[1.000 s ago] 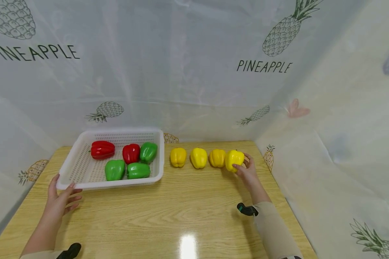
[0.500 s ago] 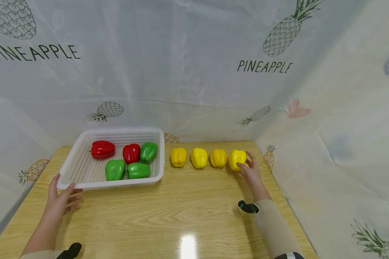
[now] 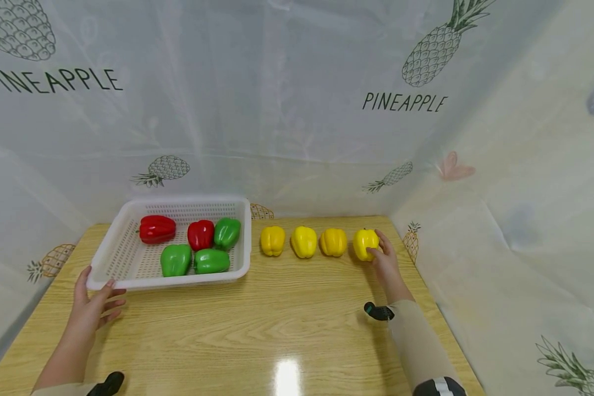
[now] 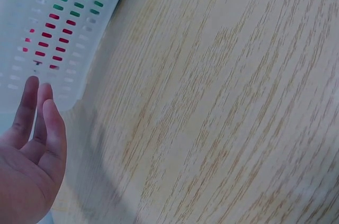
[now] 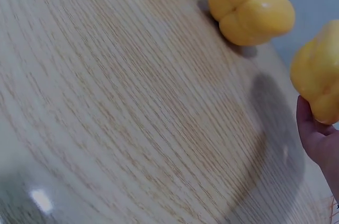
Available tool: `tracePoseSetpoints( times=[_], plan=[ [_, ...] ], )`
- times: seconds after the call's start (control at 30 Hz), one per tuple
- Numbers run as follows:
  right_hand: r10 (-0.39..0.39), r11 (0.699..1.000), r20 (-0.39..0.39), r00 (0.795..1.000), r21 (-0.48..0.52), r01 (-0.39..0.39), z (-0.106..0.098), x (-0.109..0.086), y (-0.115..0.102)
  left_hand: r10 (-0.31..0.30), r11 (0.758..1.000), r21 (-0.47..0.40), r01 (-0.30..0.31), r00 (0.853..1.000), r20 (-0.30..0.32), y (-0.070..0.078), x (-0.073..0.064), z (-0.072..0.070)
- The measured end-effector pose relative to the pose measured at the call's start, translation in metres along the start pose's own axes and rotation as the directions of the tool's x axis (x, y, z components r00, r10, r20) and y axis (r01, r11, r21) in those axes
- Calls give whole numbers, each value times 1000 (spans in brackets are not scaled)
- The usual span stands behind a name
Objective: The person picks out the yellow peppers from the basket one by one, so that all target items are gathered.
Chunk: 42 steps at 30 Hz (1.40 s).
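In the head view my right hand (image 3: 387,265) grips a yellow bell pepper (image 3: 365,245) at the right end of a row. The thumb lies on its front and the fingers go round its right side. In the right wrist view that held pepper (image 5: 320,75) is cut off by the frame edge, with a shadow on the tabletop beside it. My left hand (image 3: 90,308) touches the near left corner of a white plastic basket (image 3: 168,282), its fingers extended. The left wrist view shows the fingertips against the basket's slotted wall (image 4: 69,83).
Left of the held pepper stand more yellow bell peppers: one close by (image 3: 333,242), one in the middle (image 3: 304,242) and one beside the basket (image 3: 273,241). Red bell peppers (image 3: 157,229) and green bell peppers (image 3: 175,260) lie in the basket. A pineapple-print sheet (image 3: 297,110) backs the wooden table (image 3: 257,324).
My right hand has carried the yellow bell pepper a little to the right, widening the gap from its neighbour. My left hand and the basket have kept their places.
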State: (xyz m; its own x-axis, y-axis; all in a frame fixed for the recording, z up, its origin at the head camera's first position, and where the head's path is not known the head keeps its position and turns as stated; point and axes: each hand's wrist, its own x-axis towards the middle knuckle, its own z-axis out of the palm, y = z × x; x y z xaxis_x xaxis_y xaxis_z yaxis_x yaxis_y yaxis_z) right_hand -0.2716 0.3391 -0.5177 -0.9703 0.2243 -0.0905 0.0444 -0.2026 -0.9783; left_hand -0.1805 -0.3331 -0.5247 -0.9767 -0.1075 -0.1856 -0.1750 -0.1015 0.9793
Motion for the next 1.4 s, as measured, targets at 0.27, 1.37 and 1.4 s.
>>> tracePoseSetpoints(
  times=[0.27,1.37,1.4],
  plan=[
    [4,999,-20,1000,-40,-5,0,8,3,11,1000,-13,-11,1000,-5,1,0,1],
    [-71,915,-117,991,-402,18,3,29,18,-8,1000,-8,8,1000,-5,1,0,0],
    [-70,916,-113,991,-401,19,3,30,18,-10,1000,-9,10,1000,-10,1,0,1]
  ],
)
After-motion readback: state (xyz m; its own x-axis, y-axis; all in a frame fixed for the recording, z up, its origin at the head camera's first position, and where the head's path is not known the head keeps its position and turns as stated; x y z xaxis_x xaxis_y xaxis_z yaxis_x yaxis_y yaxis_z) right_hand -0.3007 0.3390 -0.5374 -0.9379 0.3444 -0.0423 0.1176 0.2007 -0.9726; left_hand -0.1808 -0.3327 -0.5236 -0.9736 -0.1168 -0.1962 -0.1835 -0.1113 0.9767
